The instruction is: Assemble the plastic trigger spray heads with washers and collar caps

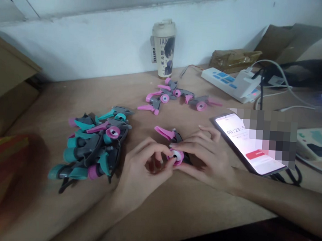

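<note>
A small pink and grey plastic clamp lies on the wooden table between my hands, its pink handle pointing up-left. My left hand pinches the clamp's round pink end with thumb and fingertips. My right hand rests over the clamp from the right, fingers curled on its grey body. Left of my hands lies a heap of teal, grey and pink clamps. Farther back a loose row of pink and grey clamps is spread out.
A phone showing a running timer lies right of my hands. A lidded coffee cup stands by the white wall. A white power strip with cables, a brown packet and cardboard boxes sit around the table edges.
</note>
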Demonstrator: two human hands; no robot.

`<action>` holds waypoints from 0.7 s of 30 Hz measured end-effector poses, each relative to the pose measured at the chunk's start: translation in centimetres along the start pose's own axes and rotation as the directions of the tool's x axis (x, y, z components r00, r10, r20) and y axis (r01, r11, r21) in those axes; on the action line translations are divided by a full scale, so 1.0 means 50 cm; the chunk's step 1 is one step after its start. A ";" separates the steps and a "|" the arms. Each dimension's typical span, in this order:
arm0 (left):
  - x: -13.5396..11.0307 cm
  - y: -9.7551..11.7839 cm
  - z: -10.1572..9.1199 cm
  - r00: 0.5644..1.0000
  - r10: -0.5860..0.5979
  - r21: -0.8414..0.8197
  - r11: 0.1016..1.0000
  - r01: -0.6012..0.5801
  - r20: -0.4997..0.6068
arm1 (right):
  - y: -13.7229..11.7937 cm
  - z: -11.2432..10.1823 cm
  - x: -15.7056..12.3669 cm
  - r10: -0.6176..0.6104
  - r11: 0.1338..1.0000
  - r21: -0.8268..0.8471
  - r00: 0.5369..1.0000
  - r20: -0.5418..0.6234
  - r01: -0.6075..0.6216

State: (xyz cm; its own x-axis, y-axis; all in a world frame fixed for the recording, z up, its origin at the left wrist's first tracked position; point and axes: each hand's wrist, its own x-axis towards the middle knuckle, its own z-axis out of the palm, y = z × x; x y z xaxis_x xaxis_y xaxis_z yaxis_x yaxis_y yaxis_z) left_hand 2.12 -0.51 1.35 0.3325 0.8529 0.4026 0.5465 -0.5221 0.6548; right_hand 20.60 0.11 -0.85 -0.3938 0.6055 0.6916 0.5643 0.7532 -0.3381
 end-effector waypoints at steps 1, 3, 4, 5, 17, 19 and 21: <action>0.001 0.001 0.000 1.000 0.007 0.023 1.000 -0.007 -0.007 | 0.000 0.000 0.000 0.000 1.000 -0.006 1.000 0.003 0.000; 0.001 0.004 0.000 1.000 0.020 0.064 0.998 -0.020 -0.002 | 0.002 0.000 -0.001 0.001 1.000 -0.010 1.000 0.010 -0.001; 0.001 0.005 -0.001 1.000 0.022 0.085 0.996 -0.022 0.007 | 0.003 0.001 -0.001 0.001 1.000 -0.010 1.000 0.013 -0.001; 0.001 0.007 -0.002 1.000 0.020 0.104 0.994 -0.022 0.016 | 0.004 0.003 -0.002 0.003 1.000 -0.010 1.000 0.014 -0.003; -0.002 0.000 -0.001 0.999 -0.008 0.193 0.981 0.000 0.041 | 0.008 0.015 -0.010 0.005 0.997 -0.079 1.000 0.029 -0.003; -0.002 -0.004 -0.001 0.999 -0.010 0.129 0.992 0.003 0.053 | 0.006 0.014 -0.009 0.005 0.997 -0.079 1.000 0.020 -0.003; -0.003 -0.004 -0.001 0.996 -0.024 0.053 0.998 0.019 0.082 | 0.005 0.012 -0.007 0.008 0.997 -0.082 1.000 0.013 -0.007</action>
State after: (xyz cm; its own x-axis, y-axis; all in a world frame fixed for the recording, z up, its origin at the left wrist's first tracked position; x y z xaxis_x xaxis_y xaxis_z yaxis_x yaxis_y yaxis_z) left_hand 1.92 -0.52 1.21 0.3817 0.8622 0.3330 0.5926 -0.5048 0.6277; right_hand 20.45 0.24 -1.55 -0.3990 0.6149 0.6803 0.6246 0.7254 -0.2893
